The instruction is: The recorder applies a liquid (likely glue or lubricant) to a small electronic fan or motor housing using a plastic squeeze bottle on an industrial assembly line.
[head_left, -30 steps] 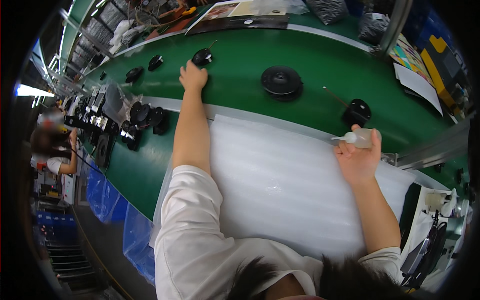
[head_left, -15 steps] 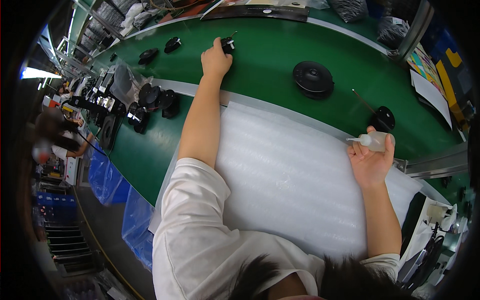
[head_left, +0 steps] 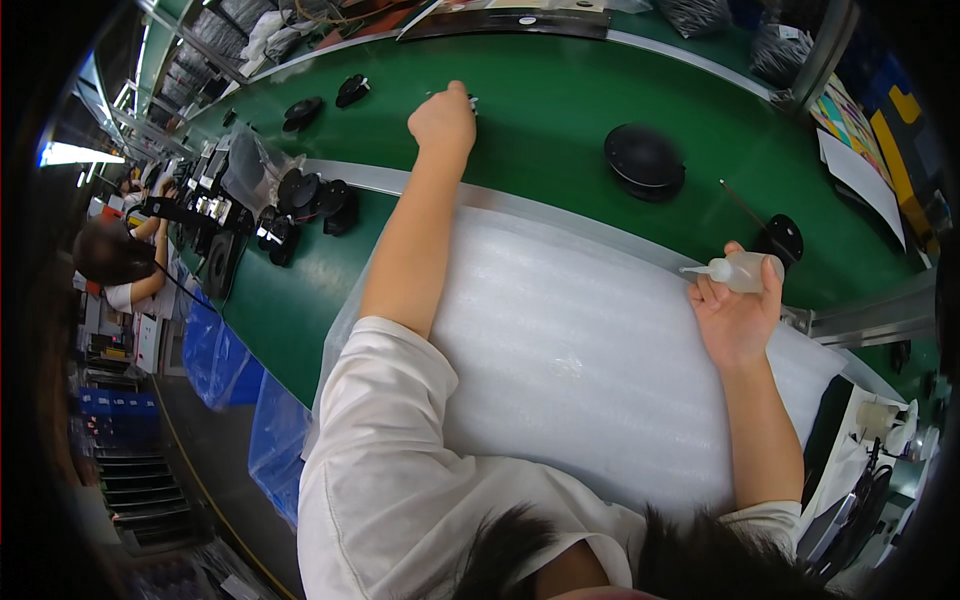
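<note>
Over the green belt (head_left: 540, 110), my left hand (head_left: 443, 120) is reached far out, its fingers closed around a small black part. That part is almost wholly hidden behind the hand; only a pale end (head_left: 474, 102) shows past the fingers. In my right hand (head_left: 735, 315) lies a translucent squeeze bottle (head_left: 752, 272), tilted on its side, its thin nozzle pointing left. Beyond the bottle stands a black part with a thin rod (head_left: 785, 238). A round black disc-shaped part (head_left: 645, 162) sits on the belt between my hands.
White foam sheet (head_left: 580, 350) covers the bench before me. More black parts ride the belt at left (head_left: 352, 90), and a cluster of black parts (head_left: 318, 200) stands on the left bench. A metal post (head_left: 870, 325) rises at right. A co-worker (head_left: 120, 260) sits far left.
Parts on the belt have shifted to the right. My left hand has moved slightly right and turned, covering the black part seen by its fingers before. The bottle has moved slightly left.
</note>
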`<move>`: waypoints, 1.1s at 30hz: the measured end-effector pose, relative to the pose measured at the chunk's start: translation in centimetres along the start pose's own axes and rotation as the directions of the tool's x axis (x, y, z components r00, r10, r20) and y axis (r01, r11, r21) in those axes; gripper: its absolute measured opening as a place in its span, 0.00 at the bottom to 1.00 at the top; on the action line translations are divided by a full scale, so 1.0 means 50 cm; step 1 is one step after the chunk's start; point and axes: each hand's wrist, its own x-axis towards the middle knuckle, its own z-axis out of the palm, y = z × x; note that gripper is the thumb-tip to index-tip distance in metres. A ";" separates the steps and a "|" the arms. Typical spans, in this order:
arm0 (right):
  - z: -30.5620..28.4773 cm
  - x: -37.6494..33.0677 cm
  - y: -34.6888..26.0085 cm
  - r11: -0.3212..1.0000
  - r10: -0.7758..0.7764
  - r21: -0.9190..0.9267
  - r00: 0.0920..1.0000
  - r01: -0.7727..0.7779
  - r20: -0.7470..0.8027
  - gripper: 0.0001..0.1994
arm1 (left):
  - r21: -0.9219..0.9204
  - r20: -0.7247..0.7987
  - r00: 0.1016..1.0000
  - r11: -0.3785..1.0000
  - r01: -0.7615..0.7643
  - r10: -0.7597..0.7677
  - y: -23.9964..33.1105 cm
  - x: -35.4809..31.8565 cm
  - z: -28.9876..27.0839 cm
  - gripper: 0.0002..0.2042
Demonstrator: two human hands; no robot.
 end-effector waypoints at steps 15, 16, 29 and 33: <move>-0.005 0.002 0.000 1.000 0.011 0.026 1.000 -0.011 0.010 0.19 | 0.012 0.057 0.998 0.999 0.033 -0.033 0.025 0.001 -0.057 0.19; -0.005 0.000 -0.001 1.000 0.009 0.030 1.000 -0.009 0.012 0.19 | 0.059 0.098 0.987 0.991 0.118 -0.123 0.015 0.007 -0.049 0.23; -0.010 0.002 0.006 0.998 -0.069 -0.016 0.998 0.069 0.000 0.20 | 0.007 0.347 0.938 1.000 0.016 -0.017 0.027 0.007 -0.041 0.31; 0.030 -0.029 -0.010 0.952 -0.195 -0.237 0.981 0.194 0.021 0.22 | -0.455 0.166 0.947 0.874 -0.173 0.274 0.094 -0.044 -0.116 0.30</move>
